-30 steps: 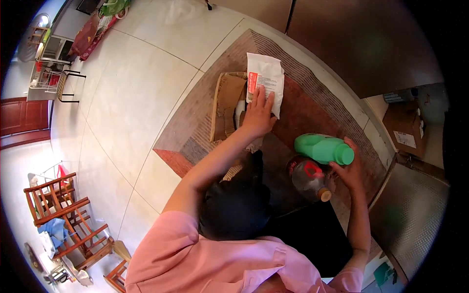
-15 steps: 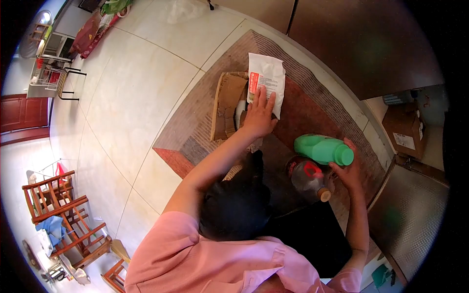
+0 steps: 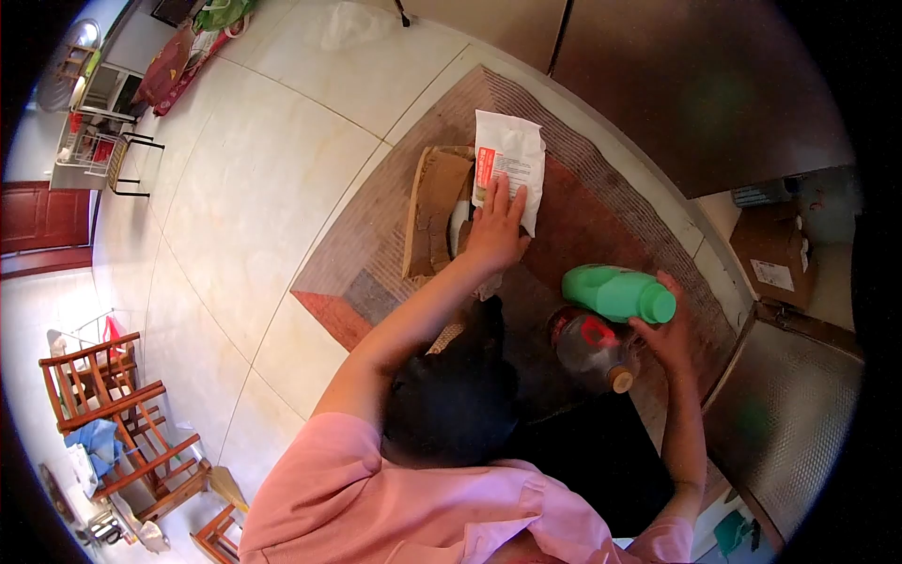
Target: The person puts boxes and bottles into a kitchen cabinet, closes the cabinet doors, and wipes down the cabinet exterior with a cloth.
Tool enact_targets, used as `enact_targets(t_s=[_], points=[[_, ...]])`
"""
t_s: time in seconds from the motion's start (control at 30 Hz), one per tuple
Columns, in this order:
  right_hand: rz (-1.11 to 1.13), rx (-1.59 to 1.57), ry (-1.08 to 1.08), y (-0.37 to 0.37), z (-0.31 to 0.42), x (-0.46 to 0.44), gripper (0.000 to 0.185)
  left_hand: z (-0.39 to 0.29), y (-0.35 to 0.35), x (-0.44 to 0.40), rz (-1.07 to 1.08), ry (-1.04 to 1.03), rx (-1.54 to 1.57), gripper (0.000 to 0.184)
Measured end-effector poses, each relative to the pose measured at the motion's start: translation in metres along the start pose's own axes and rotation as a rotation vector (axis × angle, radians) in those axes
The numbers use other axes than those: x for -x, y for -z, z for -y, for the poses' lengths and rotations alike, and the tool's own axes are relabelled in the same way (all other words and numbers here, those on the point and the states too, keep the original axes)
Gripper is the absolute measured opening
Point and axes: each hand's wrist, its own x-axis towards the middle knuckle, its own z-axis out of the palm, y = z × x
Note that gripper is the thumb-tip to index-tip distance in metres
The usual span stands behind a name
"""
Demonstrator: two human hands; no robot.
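Two bottles lay on the rug (image 3: 601, 216): one green bottle (image 3: 606, 291), opaque with a matching cap, and one clear bottle (image 3: 587, 362), red-labelled and tan-capped. One white packet (image 3: 512, 141), printed with a red panel, lay just beside one worn cardboard box (image 3: 440, 202). The left hand (image 3: 496, 230) had its fingers apart on the packet; the right hand's (image 3: 672, 338) were clamped on the green bottle.

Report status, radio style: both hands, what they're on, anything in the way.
Left hand spread on white packet. Right hand holding green bottle at capped end. Clear bottle close alongside, possibly in the way.
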Motion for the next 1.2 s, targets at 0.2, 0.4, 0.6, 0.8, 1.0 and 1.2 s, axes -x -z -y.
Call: enact_targets(t_s=[0.2,0.4,0.6,0.8,1.0,1.2], points=[[-0.001,-0.020,-0.010,-0.0003,0.0018,-0.0005,0.077,0.0001,-0.0016,0.0022,-0.047,-0.006,0.028,0.081],[0.000,-0.006,-0.011,0.0000,0.0072,0.0000,0.076,0.0006,-0.0018,0.0024,-0.042,-0.002,0.041,0.081],[-0.001,-0.023,-0.018,-0.0004,0.0063,0.0007,0.077,0.0011,-0.0012,0.0026,-0.043,-0.008,0.043,0.081],[0.003,-0.053,-0.051,-0.0018,0.0047,0.0018,0.078,-0.0001,-0.0003,0.0029,-0.040,0.001,0.053,0.080],[-0.005,-0.042,-0.042,-0.0028,0.0018,0.0017,0.079,-0.0004,0.0008,0.0033,-0.026,0.005,0.047,0.081],[-0.002,-0.033,-0.046,-0.0009,0.0054,0.0015,0.077,0.0017,0.0007,0.0019,-0.036,-0.017,0.060,0.081]])
